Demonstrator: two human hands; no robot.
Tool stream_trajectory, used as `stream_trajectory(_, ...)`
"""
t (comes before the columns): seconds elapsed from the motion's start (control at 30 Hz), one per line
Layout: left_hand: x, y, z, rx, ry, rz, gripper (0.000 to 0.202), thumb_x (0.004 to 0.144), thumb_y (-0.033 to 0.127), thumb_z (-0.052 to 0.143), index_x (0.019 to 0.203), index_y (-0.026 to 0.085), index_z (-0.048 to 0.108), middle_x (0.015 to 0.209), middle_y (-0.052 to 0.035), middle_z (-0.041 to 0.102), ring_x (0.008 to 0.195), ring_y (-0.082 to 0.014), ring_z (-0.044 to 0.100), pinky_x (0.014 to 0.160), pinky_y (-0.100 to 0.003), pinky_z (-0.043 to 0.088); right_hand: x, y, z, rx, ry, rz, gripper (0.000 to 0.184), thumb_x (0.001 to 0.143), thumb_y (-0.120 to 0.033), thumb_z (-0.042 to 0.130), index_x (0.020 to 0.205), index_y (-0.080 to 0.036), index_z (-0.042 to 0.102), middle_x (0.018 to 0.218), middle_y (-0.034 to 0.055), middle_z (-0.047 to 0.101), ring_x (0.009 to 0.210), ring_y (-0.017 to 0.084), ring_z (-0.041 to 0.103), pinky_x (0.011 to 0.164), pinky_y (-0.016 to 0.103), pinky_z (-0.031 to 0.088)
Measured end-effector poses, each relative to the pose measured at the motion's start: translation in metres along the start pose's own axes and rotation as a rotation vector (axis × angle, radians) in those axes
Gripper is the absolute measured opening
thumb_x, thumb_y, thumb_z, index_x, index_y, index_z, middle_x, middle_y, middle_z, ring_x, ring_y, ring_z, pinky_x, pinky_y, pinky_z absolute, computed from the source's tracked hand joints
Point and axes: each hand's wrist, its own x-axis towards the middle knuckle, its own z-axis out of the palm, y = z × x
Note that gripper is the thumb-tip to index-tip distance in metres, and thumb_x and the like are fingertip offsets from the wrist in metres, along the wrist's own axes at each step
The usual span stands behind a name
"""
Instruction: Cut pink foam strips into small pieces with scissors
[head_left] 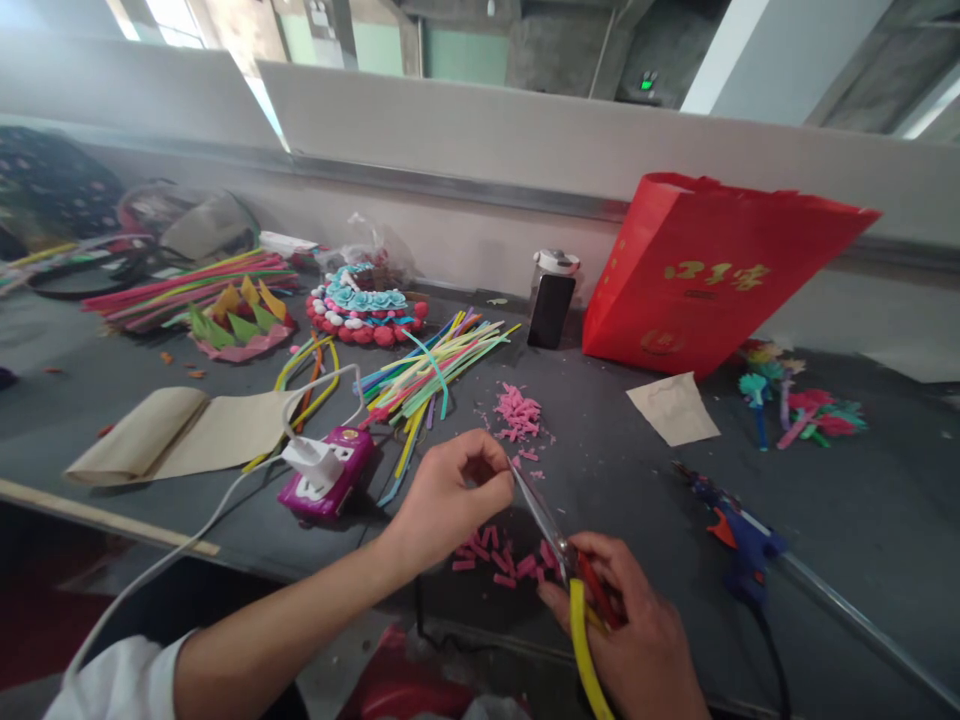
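My right hand (637, 630) grips a pair of scissors (559, 545) with red and yellow handles, blades pointing up and left. My left hand (450, 495) is pinched closed right at the blade tips, holding something small that I cannot make out. Under the hands, short pink cut pieces (499, 555) lie scattered on the dark table (615, 470). A second heap of pink pieces (516, 412) sits a little farther back.
A bundle of coloured strips (427, 375) lies behind my left hand, next to a magenta power strip (326, 480) with a white plug. A blue glue gun (739, 540) lies at right. Farther back: a red bag (705, 275), bottle and phone (551, 300), bead cake (364, 305).
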Motion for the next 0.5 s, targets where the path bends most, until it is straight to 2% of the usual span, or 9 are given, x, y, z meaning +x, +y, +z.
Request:
stream_trajectory(0.1,0.004,0.000,-0.003,-0.389,-0.140,-0.225,0.007,0.074,0.017,0.064,0.071,0.016,0.057,0.062,0.0028,0.058,0.051,-0.0080,0.051,0.053,-0.020,0.040,0.001,-0.003,-0.002,0.031,0.012,0.010,0.038,0.080,-0.059,0.061,0.102,-0.028,0.056,0.077,-0.0038,0.072,0.064,0.015,0.069,0.060,0.024,0.052)
stream_trajectory(0.2,0.008,-0.003,-0.005,-0.624,-0.247,-0.343,0.004,0.076,0.016,0.062,0.075,0.015,0.059,0.066,-0.0006,0.063,0.050,-0.0086,0.055,0.051,-0.020,0.043,0.002,-0.005,-0.003,0.068,0.020,0.008,0.038,0.079,-0.059,0.064,0.100,-0.028,0.057,0.075,-0.0045,0.072,0.064,0.015,0.069,0.059,0.022,0.051)
stream_trajectory(0.3,0.010,-0.006,-0.007,-0.699,-0.306,-0.377,0.002,0.078,0.016,0.061,0.079,0.014,0.061,0.067,-0.0039,0.066,0.049,-0.0101,0.056,0.051,-0.021,0.046,0.002,-0.008,-0.004,0.104,0.023,0.027,0.038,0.077,-0.058,0.066,0.099,-0.028,0.057,0.074,-0.0049,0.072,0.065,0.015,0.070,0.058,0.020,0.051)
stream_trajectory(0.5,0.011,-0.008,-0.009,-0.694,-0.373,-0.426,0.005,0.075,0.017,0.065,0.074,0.013,0.062,0.066,-0.0080,0.070,0.044,-0.0098,0.057,0.045,-0.019,0.046,0.003,-0.011,-0.004,0.148,0.026,0.042,0.037,0.077,-0.058,0.066,0.096,-0.028,0.057,0.072,-0.0052,0.072,0.062,0.014,0.069,0.056,0.019,0.051)
